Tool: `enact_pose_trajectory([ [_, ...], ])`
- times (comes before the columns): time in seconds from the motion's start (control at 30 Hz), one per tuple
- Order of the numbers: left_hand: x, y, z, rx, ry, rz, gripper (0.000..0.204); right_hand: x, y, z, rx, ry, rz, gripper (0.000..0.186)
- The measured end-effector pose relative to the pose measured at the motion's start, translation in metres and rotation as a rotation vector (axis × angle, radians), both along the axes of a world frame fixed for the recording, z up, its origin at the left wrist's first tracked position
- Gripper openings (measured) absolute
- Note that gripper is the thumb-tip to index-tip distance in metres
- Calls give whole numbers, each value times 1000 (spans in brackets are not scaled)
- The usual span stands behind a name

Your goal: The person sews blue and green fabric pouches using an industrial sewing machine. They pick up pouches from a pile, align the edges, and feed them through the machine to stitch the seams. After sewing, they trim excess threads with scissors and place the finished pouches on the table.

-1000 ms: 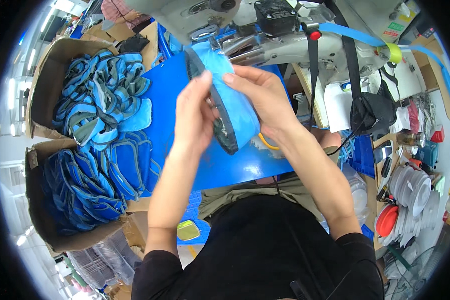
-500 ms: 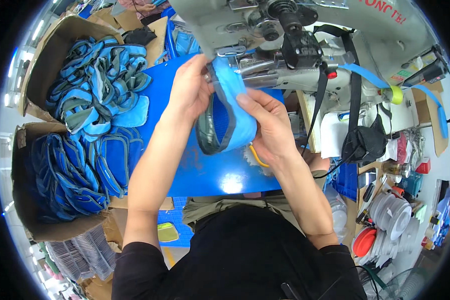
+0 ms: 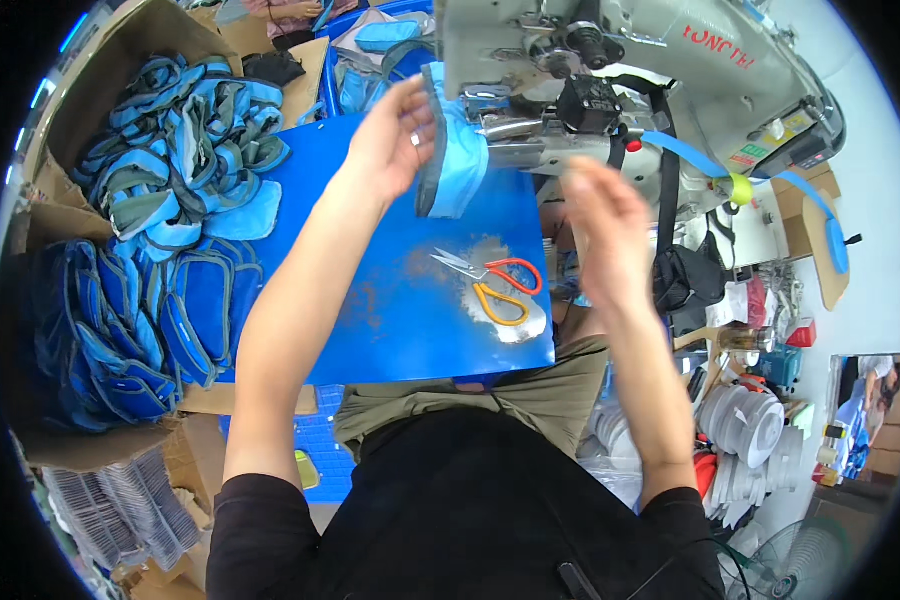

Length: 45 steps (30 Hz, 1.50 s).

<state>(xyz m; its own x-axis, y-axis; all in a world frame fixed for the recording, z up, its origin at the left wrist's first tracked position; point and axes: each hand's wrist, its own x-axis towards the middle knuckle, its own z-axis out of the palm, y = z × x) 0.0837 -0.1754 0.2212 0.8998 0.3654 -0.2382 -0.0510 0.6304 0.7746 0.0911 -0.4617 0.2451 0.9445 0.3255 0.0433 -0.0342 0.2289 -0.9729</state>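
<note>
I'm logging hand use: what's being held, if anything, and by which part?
The left hand is at the dark trim along the left edge of the blue fabric piece; whether it grips can't be told. The right hand appears empty.

Scissors [image 3: 484, 273] on blue tabletop [image 3: 395, 335]

The shirt [image 3: 430, 510] is plain black, its short left sleeve [image 3: 260, 535] and right sleeve [image 3: 675, 540] leaving both forearms bare. A slim dark piece [image 3: 574, 580], unclear in kind, lies at its near edge. On its far side show creased olive bottoms [image 3: 565, 385]. The left hand [image 3: 395, 140] wears a small pale ring [image 3: 415, 139]; the right hand [image 3: 613, 235] is blurred.
</note>
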Motion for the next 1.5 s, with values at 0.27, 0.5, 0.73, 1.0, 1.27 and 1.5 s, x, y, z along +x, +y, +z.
enact_pose_trajectory([
  [0.27, -69, -52, 11, 233, -99, -94, 24, 149, -189, 148, -249, -691, -632, 42],
  [0.5, -68, -64, 4, 364, -153, -81, 17, 333, -292, 213, -734, -597, -730, 62],
  [0.73, -66, -62, -10, 715, -36, -13, 13, 368, -313, 177, -342, -271, -609, 54],
  [1.0, -136, -73, -21, 344, -52, 1, 20, 260, -257, 124, -342, -632, -898, 47],
  [1.27, -196, -35, -33, -359, -30, -87, 39, -53, -49, -109, -707, -773, 44, 33],
  [1.5, -200, -26, -37, -601, -153, -137, 42, -58, -41, -171, -1043, -645, 286, 60],
])
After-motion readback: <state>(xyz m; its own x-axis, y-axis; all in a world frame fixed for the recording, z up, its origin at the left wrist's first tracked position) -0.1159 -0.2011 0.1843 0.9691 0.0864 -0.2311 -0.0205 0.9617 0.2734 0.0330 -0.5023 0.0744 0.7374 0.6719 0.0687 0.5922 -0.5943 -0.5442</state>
